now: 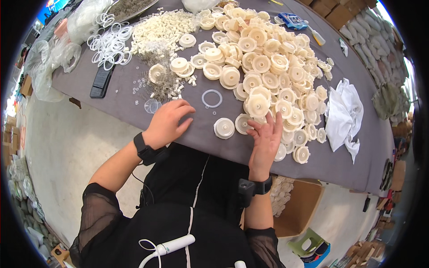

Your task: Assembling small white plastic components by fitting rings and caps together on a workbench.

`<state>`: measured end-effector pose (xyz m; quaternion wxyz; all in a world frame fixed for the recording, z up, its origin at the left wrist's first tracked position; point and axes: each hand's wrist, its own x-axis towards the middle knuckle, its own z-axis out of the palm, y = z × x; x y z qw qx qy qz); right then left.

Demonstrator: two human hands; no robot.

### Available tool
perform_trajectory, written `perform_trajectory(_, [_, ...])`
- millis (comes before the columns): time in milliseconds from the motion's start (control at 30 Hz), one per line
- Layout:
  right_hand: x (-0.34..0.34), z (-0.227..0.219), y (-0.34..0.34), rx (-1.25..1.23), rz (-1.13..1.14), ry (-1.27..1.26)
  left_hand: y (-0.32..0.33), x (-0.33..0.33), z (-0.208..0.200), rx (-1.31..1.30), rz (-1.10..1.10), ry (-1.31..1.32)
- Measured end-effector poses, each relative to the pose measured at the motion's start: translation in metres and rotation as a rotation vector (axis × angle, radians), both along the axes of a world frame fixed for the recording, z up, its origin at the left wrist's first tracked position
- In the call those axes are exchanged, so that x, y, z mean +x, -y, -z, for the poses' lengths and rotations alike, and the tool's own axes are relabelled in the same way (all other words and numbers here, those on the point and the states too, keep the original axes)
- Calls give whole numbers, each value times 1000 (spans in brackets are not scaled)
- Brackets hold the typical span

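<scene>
My left hand point(167, 123) hovers by the table's near edge, thumb and fingers apart, with nothing visible in it. Beside its fingertips lie small cream plastic pieces and a clear round cap point(152, 106). My right hand point(266, 143) is open at the near edge of a large heap of cream plastic discs point(268, 62). Its fingers stretch up in front of the heap, and its thumb side is close to a cream disc point(241, 123); whether they touch I cannot tell. Between my hands are a whiter round disc point(224, 128) and a translucent ring point(212, 98).
Farther left lie a pile of white rings point(111, 42), a black phone-like slab point(102, 82), small cream parts point(163, 29) and a tangle of fine springs point(167, 73). A white cloth point(344, 116) lies right. Under the table stands a cardboard box point(304, 207).
</scene>
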<state>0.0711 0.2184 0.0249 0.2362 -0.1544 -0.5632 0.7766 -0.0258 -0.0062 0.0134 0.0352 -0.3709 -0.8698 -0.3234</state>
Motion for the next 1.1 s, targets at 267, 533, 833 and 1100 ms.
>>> perform_trajectory(267, [22,28,21,476,82,7,-19,-39,-2,-87,-25,-76])
perform_trajectory(533, [11,30,49,888,-149,-63,35,-30,-25,-254,-93,118])
perform_trajectory(833, [-2,28,80,322,-331,162,7,4,3,48,-20,-69])
perform_trajectory(1100, [4,36,71,140,-419,241,18,13,4,201,125,59])
